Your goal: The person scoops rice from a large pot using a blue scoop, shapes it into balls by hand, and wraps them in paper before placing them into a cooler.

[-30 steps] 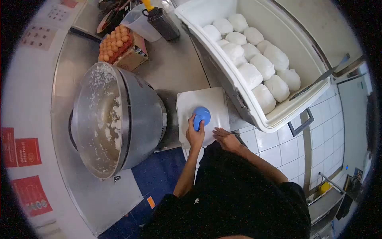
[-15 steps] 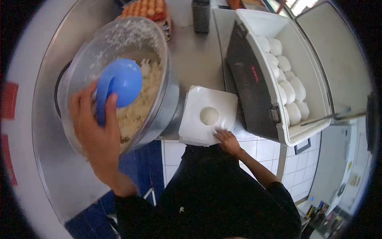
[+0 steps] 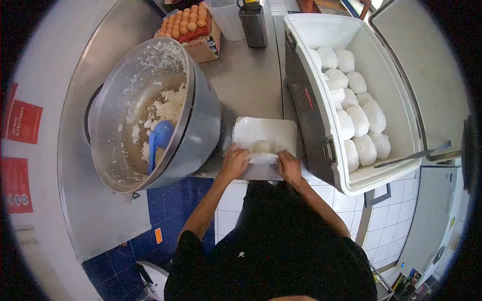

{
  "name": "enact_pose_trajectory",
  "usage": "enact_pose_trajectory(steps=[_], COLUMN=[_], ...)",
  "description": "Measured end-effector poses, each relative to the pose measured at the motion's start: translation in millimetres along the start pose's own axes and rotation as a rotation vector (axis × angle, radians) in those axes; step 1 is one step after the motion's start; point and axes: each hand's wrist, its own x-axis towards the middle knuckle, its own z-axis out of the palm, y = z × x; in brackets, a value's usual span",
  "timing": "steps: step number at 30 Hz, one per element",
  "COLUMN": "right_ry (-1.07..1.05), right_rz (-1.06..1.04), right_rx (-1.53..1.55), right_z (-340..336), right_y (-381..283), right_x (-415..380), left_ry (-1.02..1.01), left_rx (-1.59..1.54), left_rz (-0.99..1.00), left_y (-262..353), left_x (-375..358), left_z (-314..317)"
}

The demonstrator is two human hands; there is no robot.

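A small round mound of rice (image 3: 263,146) lies on a stack of white wrapping paper (image 3: 264,128) at the counter's front edge. My left hand (image 3: 235,161) grips the near left part of the top sheet, with the fingers closed on it. At the near right, my right hand (image 3: 289,166) pinches the same sheet. Between my hands, the sheet's near edge is lifted and folded up against the rice. To the left, a blue rice scoop (image 3: 161,136) rests inside the big metal pot (image 3: 206,128), touching the loose rice (image 3: 170,106).
On the right stands an open cooler box (image 3: 312,138) holding several white wrapped packets (image 3: 358,120). Tongs or a similar long tool (image 3: 414,155) lie across its rim. Behind are a tray of eggs (image 3: 188,22) on a carton, a clear plastic container (image 3: 228,20) and a dark canister (image 3: 252,26).
My left hand has let go of the scoop, now lying in the pot, and moved right to the paper. Both hands have raised the sheet's near edge toward the rice.
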Motion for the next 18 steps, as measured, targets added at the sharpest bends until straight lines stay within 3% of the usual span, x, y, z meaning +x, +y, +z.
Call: enact_pose_trajectory(steps=[2,4,5,6,7,8,10,11,13,14,15,17,18], right_ry=[-0.054,-0.115,-0.109,-0.081,-0.050,-0.042,0.290,0.291,0.191,0.011,0.005,-0.443,-0.451], right_rz=[0.126,0.329,0.326,0.354,0.382,0.381,-0.012,-0.010,-0.130,-0.060,-0.053,0.348,0.363], right_rx=[-0.073,-0.121,-0.123,-0.145,-0.168,-0.173,-0.323,-0.333,-0.120,0.019,0.014,0.088,0.083], right_z=[3,21,19,18,16,7,-17,-21,-21,-11,-10,-6,2], right_y=[0,15,9,1,-6,-16,-36,-41,-49,-41,-48,-61,-63], right_x=[20,36,38,39,42,41,38,36,29,18,11,-2,-10], left_ry=[0.224,0.250,0.273,0.279,0.416,0.550,0.605,0.647,0.536,0.424,0.422,0.002,-0.007], left_rx=[-0.119,-0.136,-0.149,-0.144,-0.137,-0.136,-0.061,0.020,-0.103,-0.214,-0.225,-0.347,-0.362], left_rz=[-0.093,-0.168,-0.245,-0.236,-0.149,-0.065,0.035,0.128,0.130,0.127,0.126,0.063,0.062], left_y=[6,5,5,6,8,11,28,36,41,43,50,63,65], left_x=[20,34,39,43,46,45,38,31,2,-14,-26,-44,-46], left_z=[2,12,14,17,20,23,8,3,13,17,11,-6,-10])
